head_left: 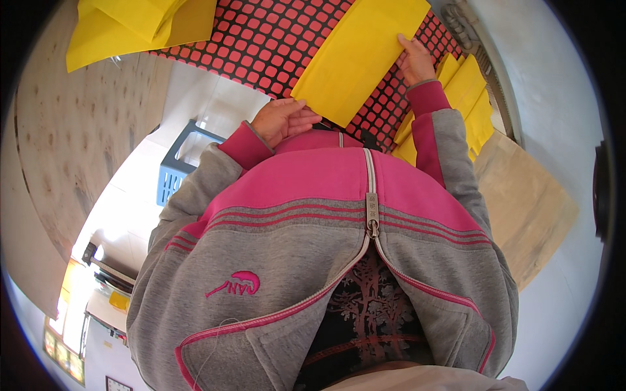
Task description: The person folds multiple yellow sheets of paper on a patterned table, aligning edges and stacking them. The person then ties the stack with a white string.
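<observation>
A long folded piece of yellow cloth (362,62) lies at a slant over the red-and-black patterned surface in front of me. My right hand (416,62) grips its right edge, with the thumb on top and the fingers partly hidden beneath. At the near left corner, my left hand (285,120) has the thumb against the cloth edge and its other fingers loosely bent just below. The corner appears to be held between that thumb and the forefinger.
More yellow cloth (137,29) hangs over the far left edge of the patterned surface (254,39). Folded yellow pieces (471,98) are piled at the right, beside a wooden board (528,202). A blue plastic basket (173,171) stands lower left, near a wooden tabletop (72,130).
</observation>
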`<act>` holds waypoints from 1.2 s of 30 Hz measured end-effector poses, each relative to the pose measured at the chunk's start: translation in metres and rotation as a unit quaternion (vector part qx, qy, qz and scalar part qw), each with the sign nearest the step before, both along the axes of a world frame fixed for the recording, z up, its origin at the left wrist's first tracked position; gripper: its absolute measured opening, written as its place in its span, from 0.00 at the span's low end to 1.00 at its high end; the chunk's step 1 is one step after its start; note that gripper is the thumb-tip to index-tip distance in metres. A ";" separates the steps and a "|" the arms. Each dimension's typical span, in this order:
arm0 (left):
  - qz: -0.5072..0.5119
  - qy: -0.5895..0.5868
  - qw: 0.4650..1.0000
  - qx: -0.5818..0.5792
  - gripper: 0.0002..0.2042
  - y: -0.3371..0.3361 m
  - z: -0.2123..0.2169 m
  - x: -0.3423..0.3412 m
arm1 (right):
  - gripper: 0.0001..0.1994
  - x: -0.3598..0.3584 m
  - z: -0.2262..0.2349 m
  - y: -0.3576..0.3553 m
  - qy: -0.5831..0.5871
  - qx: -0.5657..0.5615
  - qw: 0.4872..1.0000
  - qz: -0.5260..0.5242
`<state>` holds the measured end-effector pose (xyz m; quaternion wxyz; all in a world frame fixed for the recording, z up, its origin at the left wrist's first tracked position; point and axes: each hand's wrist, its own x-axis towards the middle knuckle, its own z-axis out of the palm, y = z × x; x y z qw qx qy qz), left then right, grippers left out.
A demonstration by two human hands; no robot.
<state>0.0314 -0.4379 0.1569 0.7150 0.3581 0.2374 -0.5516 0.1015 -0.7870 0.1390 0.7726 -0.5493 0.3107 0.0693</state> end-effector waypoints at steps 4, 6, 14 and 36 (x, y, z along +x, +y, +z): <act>0.005 -0.013 1.000 0.025 0.18 0.004 0.008 0.001 | 0.11 0.001 0.004 0.001 0.015 -0.019 1.000 0.011; -0.009 -0.006 0.999 0.034 0.19 0.006 0.009 0.002 | 0.11 0.002 0.005 0.002 0.016 -0.025 1.000 0.010; -0.024 0.003 0.999 0.035 0.19 0.006 -0.012 0.002 | 0.13 0.001 0.006 0.008 0.023 -0.050 0.998 0.008; -0.043 -0.665 0.720 0.194 0.24 -0.084 -0.021 0.130 | 0.16 0.018 -0.024 -0.025 -0.039 -0.489 0.871 -0.031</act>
